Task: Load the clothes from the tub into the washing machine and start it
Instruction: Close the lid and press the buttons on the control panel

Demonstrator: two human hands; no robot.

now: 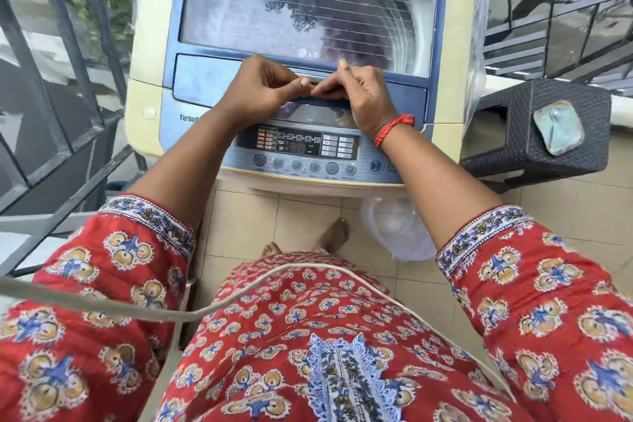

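Both hands meet at the washing machine [291, 86] lid's front edge. Left hand [263, 87] and right hand [356, 92] each curl fingers in a half-closed grip on the lid handle [317, 100].

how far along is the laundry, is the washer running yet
Early or middle stage; whether clothes are loaded cannot be told through the reflective lid. In hand: the left hand and right hand meet at the lid's front handle, fingers at its edge, the lid lying flat. Left: the control panel and start/pause button are untouched. No tub is in view.
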